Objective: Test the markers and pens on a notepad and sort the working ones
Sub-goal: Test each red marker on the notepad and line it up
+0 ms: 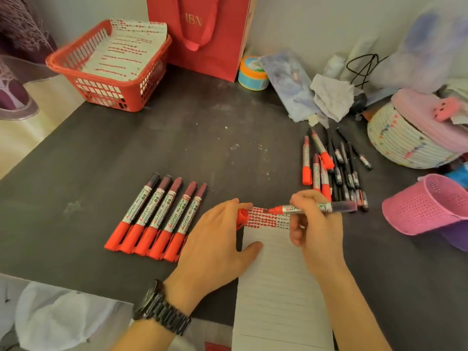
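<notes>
A lined notepad sheet [276, 287] lies on the dark table, with rows of red marks and a few black ones at its top. My right hand [314, 231] grips an uncapped red marker [316, 207], tip pointing left on the marks. My left hand [217, 239] holds the red cap [241, 217] in its fingers while its thumb presses the sheet's left edge. Several capped red markers [157, 219] lie side by side left of the sheet. A loose pile of red markers and black pens [334, 171] lies behind my right hand.
A red basket [106, 95] holding marked paper sheets stands at the back left, a red gift bag [202, 34] behind it. Two tipped cups, pink [425, 206] and purple [455, 236], lie at the right. A woven basket [400, 140] and clutter fill the back right.
</notes>
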